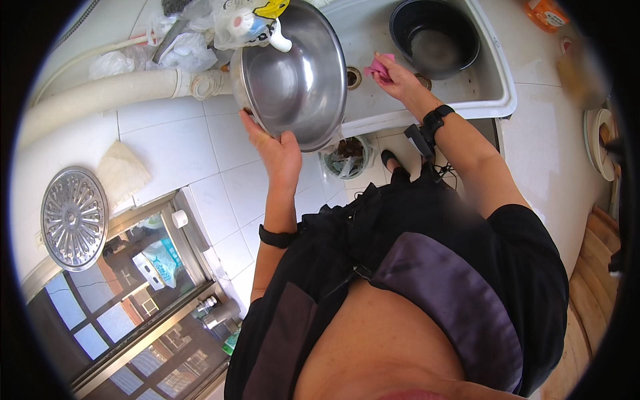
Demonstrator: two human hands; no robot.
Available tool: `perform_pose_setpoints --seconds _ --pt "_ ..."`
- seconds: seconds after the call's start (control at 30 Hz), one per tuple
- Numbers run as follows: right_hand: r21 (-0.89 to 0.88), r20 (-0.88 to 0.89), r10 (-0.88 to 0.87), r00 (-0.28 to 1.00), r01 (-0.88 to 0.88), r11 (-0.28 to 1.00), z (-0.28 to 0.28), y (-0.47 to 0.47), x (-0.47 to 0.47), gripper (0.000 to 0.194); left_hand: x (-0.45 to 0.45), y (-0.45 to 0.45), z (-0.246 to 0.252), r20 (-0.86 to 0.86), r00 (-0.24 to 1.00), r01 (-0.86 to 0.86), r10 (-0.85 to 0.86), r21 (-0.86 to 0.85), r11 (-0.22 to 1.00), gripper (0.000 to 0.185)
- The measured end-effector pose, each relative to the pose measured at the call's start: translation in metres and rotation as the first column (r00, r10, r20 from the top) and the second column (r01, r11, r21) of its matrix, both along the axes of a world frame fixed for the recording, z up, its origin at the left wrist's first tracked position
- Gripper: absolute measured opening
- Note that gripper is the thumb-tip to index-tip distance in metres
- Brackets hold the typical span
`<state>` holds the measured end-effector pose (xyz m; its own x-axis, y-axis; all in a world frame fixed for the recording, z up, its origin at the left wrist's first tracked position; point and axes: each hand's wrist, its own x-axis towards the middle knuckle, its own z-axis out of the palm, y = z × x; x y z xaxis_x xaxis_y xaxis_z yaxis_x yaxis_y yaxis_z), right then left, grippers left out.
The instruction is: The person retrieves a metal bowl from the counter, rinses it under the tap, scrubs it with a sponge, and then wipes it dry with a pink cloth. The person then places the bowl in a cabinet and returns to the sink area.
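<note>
My left hand (275, 147) grips the near rim of a large stainless steel basin (295, 75), which is tilted up on its side at the left end of the sink. The basin's shiny inside faces me. In my right hand (400, 80) is a crumpled pink cloth (381, 69), held above the white sink (367, 37). A drain hole (353, 78) shows between the basin and the cloth. Further right, a black basin (435, 42) rests in the sink.
Left of the sink runs a thick white pipe (125, 95), with plastic bags (187, 52) behind it. A bagged bottle (245, 25) overlaps the steel basin's upper edge. Below the sink stands a lined waste bin (346, 157). An orange bottle (546, 14) is at far right.
</note>
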<state>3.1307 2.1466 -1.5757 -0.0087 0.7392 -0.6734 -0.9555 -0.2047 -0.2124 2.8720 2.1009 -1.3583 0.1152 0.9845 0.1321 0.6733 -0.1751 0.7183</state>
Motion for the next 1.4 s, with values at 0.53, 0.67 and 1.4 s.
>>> perform_pose_setpoints --seconds 0.53,0.67,1.4 --pt "-0.241 0.759 0.347 0.551 -0.259 0.936 0.013 0.015 0.011 0.040 -0.008 0.001 -0.008 0.074 0.997 -0.020 0.021 -0.012 1.000 0.085" --pt "-0.318 0.835 0.400 0.378 -0.262 0.911 0.013 0.015 0.009 0.052 -0.005 0.002 -0.007 0.077 0.997 -0.022 0.024 -0.022 1.000 0.085" --pt "-0.276 0.871 0.404 0.280 -0.403 0.873 -0.012 0.005 0.013 0.042 -0.005 -0.001 -0.013 0.041 0.998 -0.058 0.056 0.031 0.998 0.086"
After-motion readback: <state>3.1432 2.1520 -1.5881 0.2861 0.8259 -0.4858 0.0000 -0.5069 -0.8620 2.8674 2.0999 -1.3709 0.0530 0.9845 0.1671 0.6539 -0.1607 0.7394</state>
